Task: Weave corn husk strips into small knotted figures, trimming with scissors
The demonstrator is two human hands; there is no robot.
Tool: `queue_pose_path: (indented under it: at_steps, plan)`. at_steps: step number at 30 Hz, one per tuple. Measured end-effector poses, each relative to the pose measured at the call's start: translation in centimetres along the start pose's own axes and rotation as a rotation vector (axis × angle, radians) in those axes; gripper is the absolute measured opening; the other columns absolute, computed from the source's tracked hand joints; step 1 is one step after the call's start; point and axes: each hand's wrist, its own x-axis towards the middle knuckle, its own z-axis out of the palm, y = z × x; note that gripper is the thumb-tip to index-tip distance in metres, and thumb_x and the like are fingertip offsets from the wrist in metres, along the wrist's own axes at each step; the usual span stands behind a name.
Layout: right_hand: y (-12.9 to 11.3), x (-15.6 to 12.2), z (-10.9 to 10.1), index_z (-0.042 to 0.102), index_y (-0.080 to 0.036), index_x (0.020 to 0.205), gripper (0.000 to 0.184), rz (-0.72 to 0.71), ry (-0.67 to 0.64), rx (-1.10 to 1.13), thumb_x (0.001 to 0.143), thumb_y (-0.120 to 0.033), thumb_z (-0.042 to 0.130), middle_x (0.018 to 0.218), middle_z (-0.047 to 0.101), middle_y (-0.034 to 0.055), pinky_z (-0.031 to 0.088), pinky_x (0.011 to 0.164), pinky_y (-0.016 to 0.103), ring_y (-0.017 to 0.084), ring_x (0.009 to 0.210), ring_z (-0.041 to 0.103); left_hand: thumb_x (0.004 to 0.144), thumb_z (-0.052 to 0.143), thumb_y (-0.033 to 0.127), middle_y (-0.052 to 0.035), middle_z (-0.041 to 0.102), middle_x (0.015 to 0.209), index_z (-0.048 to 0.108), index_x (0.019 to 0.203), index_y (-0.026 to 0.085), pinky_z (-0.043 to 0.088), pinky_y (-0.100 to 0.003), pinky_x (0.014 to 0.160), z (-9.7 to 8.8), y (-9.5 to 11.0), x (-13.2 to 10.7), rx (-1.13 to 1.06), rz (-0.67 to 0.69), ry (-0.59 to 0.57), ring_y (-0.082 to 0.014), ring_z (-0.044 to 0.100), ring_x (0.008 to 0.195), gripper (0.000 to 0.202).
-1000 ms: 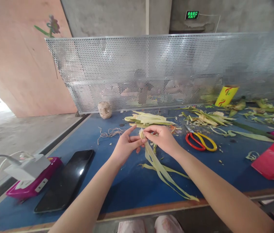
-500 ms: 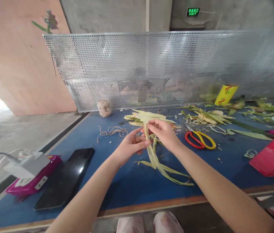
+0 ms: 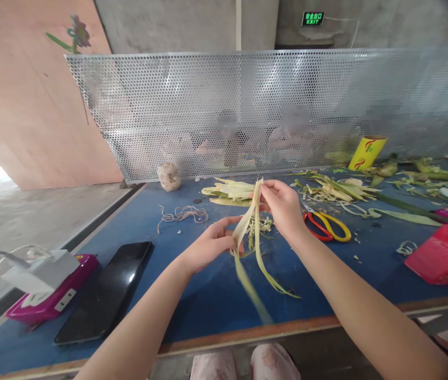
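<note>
Above the blue table (image 3: 192, 311), both my hands hold long pale yellow-green leaf strips (image 3: 248, 221). My right hand (image 3: 281, 206) pinches the strips' upper ends, lifted toward the back. Lower down, my left hand (image 3: 212, 245) is closed on the strips near their middle. The loose ends hang down and trail toward the table's front edge. A small woven green piece (image 3: 261, 226) lies on the table just behind the strips.
A pile of cut strips (image 3: 227, 191) lies behind my hands. Red and yellow scissors (image 3: 327, 224) lie to the right, with leaf scraps (image 3: 343, 191) and a red box (image 3: 444, 253) beyond. A black phone (image 3: 103, 290), a pink case with a charger (image 3: 42, 287), twine (image 3: 182, 214) and a perforated metal screen (image 3: 271, 105) are also here.
My right hand has risen and moved back, drawing the strips' upper ends upward. My left hand has slid down to their middle, and the trailing ends have lifted off the table.
</note>
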Motion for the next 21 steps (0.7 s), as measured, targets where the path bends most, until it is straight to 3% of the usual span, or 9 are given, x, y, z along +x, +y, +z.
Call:
queue_pose_path:
  at_steps: [4, 8, 12, 15, 21]
  plan:
    - [-0.2, 0.0, -0.7, 0.049, -0.022, 0.081, 0.020, -0.181, 0.146, -0.188, 0.078, -0.040, 0.054, 0.078, 0.063, 0.0067, 0.049, 0.054, 0.031, 0.021, 0.073, 0.063, 0.063, 0.051, 0.006, -0.0018, 0.065, 0.071, 0.037, 0.129, 0.015, 0.043, -0.028, 0.057, 0.0, -0.1, -0.1, 0.013, -0.071, -0.123, -0.0128, 0.058, 0.054, 0.068]
    - [-0.3, 0.3, -1.4, 0.051, -0.021, 0.079, 0.018, -0.301, 0.266, -0.307, 0.077, -0.039, 0.055, 0.078, 0.062, 0.0064, 0.049, 0.057, 0.030, 0.020, 0.073, 0.062, 0.069, 0.057, 0.011, -0.0053, 0.067, 0.080, 0.038, 0.128, 0.016, 0.037, -0.023, 0.050, -0.1, -0.2, -0.1, 0.106, -0.086, -0.159, -0.0118, 0.059, 0.055, 0.063]
    - [-0.2, 0.8, -1.7, 0.054, -0.020, 0.076, 0.018, -0.218, 0.272, -0.273, 0.074, -0.037, 0.057, 0.072, 0.062, 0.0046, 0.046, 0.041, 0.028, 0.017, 0.055, 0.059, 0.077, 0.061, 0.028, -0.0105, 0.067, 0.094, 0.040, 0.128, 0.017, 0.038, -0.024, 0.053, -0.1, -0.4, 0.0, 0.163, -0.083, -0.192, -0.0154, 0.065, 0.065, 0.057]
    - [0.1, 1.1, -1.6, 0.055, -0.019, 0.074, 0.016, -0.121, 0.222, -0.107, 0.071, -0.034, 0.059, 0.069, 0.063, 0.0028, 0.045, 0.033, 0.026, 0.016, 0.049, 0.058, 0.079, 0.059, 0.031, -0.0101, 0.066, 0.095, 0.039, 0.129, 0.018, 0.040, -0.024, 0.055, -0.2, -0.6, 0.2, 0.204, -0.092, -0.233, -0.0160, 0.066, 0.067, 0.056]
    - [-0.1, 1.3, -1.2, 0.053, -0.018, 0.066, 0.008, 0.021, 0.211, 0.203, 0.072, -0.023, 0.057, 0.057, 0.060, -0.0016, 0.054, 0.042, 0.026, 0.013, 0.052, 0.061, 0.072, 0.067, 0.029, -0.0126, 0.065, 0.104, 0.048, 0.115, 0.017, 0.043, -0.023, 0.055, -0.5, -1.2, 0.3, 0.221, -0.127, -0.287, -0.0190, 0.067, 0.076, 0.049]
